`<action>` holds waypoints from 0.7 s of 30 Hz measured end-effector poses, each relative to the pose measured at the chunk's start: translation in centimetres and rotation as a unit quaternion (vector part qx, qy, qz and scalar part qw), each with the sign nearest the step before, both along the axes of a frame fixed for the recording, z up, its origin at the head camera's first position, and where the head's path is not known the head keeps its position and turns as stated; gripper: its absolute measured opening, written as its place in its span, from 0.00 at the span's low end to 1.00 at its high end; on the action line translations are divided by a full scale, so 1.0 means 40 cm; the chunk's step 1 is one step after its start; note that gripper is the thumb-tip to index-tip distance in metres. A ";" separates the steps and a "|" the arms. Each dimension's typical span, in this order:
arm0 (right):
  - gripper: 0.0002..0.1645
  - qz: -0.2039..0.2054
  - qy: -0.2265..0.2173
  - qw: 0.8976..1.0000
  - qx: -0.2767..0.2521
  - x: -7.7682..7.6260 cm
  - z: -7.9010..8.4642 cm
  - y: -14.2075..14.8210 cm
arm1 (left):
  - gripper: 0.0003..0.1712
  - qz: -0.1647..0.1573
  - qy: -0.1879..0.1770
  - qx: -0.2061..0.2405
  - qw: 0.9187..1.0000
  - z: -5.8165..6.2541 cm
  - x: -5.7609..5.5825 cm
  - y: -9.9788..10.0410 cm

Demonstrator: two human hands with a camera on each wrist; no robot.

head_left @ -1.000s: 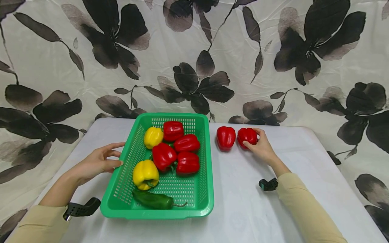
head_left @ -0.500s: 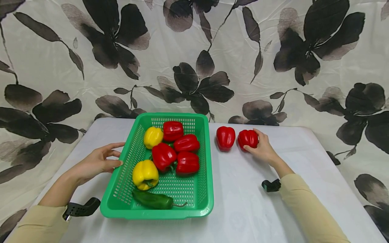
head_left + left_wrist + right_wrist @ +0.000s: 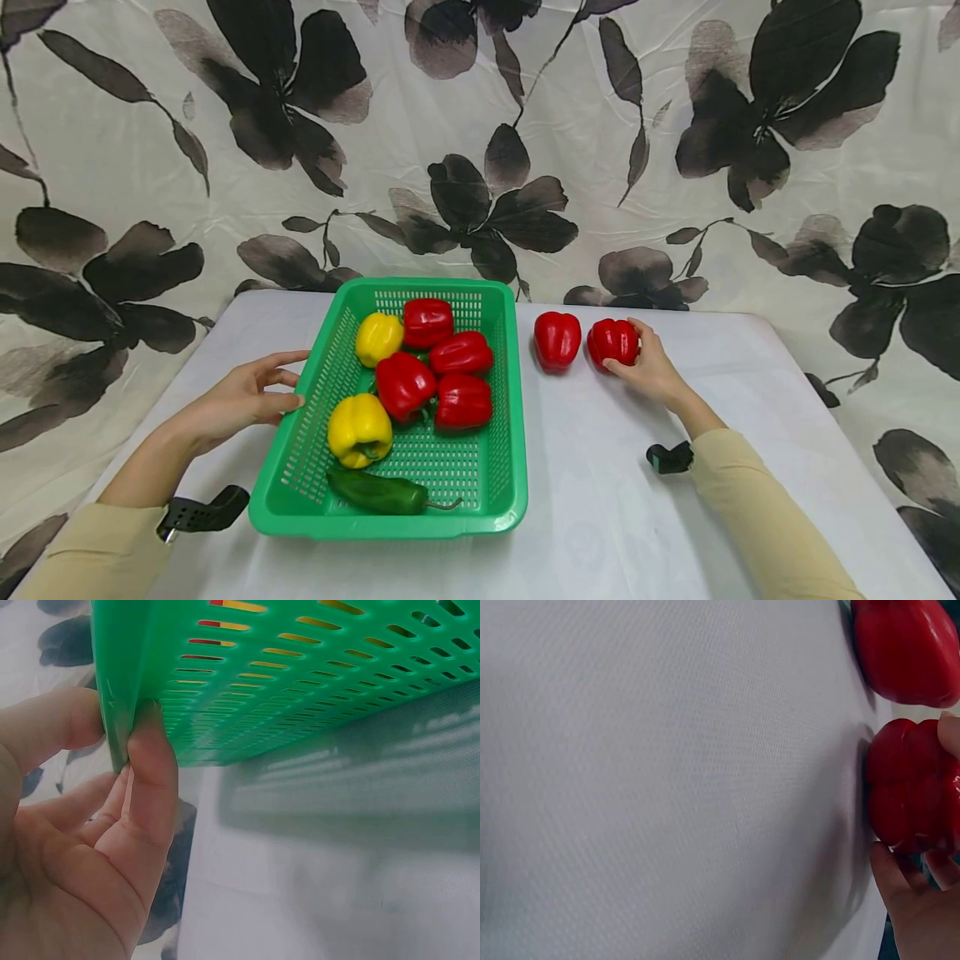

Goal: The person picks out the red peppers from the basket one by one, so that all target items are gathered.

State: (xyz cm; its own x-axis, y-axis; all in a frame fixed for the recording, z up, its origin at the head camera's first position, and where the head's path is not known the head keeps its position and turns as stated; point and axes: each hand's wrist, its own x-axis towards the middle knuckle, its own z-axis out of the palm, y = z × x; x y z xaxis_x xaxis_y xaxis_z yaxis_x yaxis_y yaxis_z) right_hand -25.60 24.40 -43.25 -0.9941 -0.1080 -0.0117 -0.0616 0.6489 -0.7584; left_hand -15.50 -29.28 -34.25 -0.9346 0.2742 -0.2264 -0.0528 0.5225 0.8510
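My left hand [image 3: 225,408] pinches the left rim of a green plastic basket [image 3: 513,450]; in the left wrist view its thumb and fingers lie on either side of that rim. On the right part of the table my right hand [image 3: 654,372] grips a red bell pepper [image 3: 611,343], thumb on one side and fingers on the other, as the right wrist view also shows. Just left of it lies a second red bell pepper [image 3: 557,342]. Inside the basket are several red bell peppers [image 3: 405,386], two yellow bell peppers [image 3: 360,425] and a long green pepper [image 3: 378,492].
A white cloth covers the table [image 3: 592,500]. Behind it hangs a curtain [image 3: 390,100] with dark flowers. Black straps with small cameras sit on both wrists. The basket's right wall stands between its contents and the loose peppers.
My right hand and the red bell pepper it grips have shifted slightly right and toward me. The left hand and the basket have stayed in place.
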 end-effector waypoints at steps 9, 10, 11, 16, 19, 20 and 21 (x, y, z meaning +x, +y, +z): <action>0.55 -0.012 -0.026 1.000 -0.010 0.007 0.000 0.005 | 0.44 0.000 0.000 -0.004 1.000 -0.001 -0.002 -0.001; 0.55 -0.011 -0.029 0.999 -0.010 0.007 0.000 0.007 | 0.44 0.001 0.000 -0.005 1.000 -0.002 -0.002 -0.002; 0.55 -0.009 -0.031 0.999 -0.009 0.005 0.001 0.009 | 0.44 0.001 0.000 -0.005 1.000 -0.002 -0.002 -0.003; 0.55 -0.002 -0.041 0.999 0.001 0.003 0.005 0.013 | 0.44 0.001 0.001 -0.007 1.000 -0.005 -0.003 -0.004; 0.55 0.000 -0.038 0.999 0.003 0.007 0.008 0.013 | 0.44 0.001 0.000 -0.007 1.000 -0.006 -0.004 -0.004; 0.56 0.003 -0.037 0.999 0.004 0.008 0.008 0.013 | 0.44 0.001 0.000 -0.008 1.000 -0.006 -0.004 -0.004; 0.56 0.004 -0.035 0.999 0.003 0.008 0.008 0.013 | 0.44 0.001 0.001 -0.008 1.000 -0.006 -0.003 -0.004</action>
